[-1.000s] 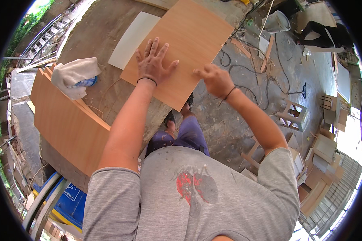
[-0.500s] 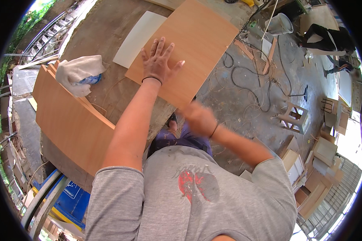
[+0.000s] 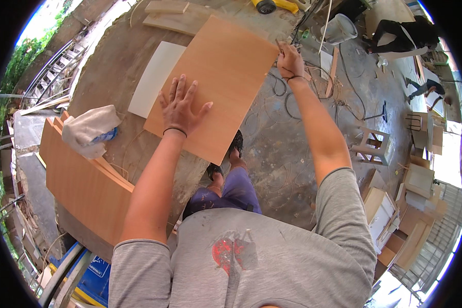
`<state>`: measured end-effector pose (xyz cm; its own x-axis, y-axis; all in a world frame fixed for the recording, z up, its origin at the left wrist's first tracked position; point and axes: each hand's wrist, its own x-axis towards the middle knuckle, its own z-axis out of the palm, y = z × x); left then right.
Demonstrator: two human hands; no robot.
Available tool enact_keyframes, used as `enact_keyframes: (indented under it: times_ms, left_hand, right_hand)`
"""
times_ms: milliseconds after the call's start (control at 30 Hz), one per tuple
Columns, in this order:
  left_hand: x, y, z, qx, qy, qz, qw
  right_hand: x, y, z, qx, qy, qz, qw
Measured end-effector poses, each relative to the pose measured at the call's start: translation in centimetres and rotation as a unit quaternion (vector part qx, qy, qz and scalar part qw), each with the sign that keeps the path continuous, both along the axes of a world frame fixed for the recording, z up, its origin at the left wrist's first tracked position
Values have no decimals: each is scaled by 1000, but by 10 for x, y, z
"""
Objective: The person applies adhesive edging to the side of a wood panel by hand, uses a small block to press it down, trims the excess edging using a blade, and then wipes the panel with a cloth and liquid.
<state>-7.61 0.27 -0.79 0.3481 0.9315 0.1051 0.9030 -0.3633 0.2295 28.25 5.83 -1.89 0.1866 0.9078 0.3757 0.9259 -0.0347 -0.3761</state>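
Cluttered workshop floor, off to the sides

Lying about: white panel (image 3: 155,78), crumpled cloth (image 3: 90,131) on stacked boards (image 3: 84,179), white bucket (image 3: 340,29), wooden stool (image 3: 374,147), tangled cables (image 3: 292,100).

At the upper middle of the frame the right hand (image 3: 291,60) closes around something thin and dark at the far corner of the board (image 3: 215,87), too small to tell what it is, and the palm is turned away. The left hand (image 3: 179,107) lies flat and hides the part of the board beneath it, while the board's near corner covers the table (image 3: 102,66) edge. A white panel (image 3: 154,77) slips partly under the board at upper left, a cloth (image 3: 90,131) at left hides a blue thing (image 3: 108,136), and the yellow tool (image 3: 274,5) is cut off at the top edge.
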Motion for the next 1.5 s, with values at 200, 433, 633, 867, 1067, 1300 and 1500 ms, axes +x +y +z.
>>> enact_keyframes:
  times_ms: [200, 433, 633, 867, 1067, 1300, 1500]
  left_hand:
    - [4, -3, 5, 1, -18, -6, 1000]
    - [1, -3, 0, 2, -17, -1, 1000]
    - [0, -5, 0, 1, -7, 0, 1000]
    - [0, -2, -5, 0, -22, 0, 1000]
    - [-1, 3, -3, 13, -28, 3, 1000]
    - [-8, 2, -10, 52, -14, -7, 999]
    - [-6, 8, -24, 53, -38, -26, 998]
  right_hand:
    - [-65, -81, 6, -29, 46, 92, 994]
    - [-241, -269, 26, -174, 57, 295, 938]
    - [-189, -208, 29, -63, 96, 144, 983]
    - [-225, -241, 30, -125, -37, 248, 960]
    - [-225, -247, 40, -147, 41, 203, 967]
    - [-256, -261, 40, -207, -113, 270, 933]
    - [-223, -251, 38, -141, -34, 194, 970]
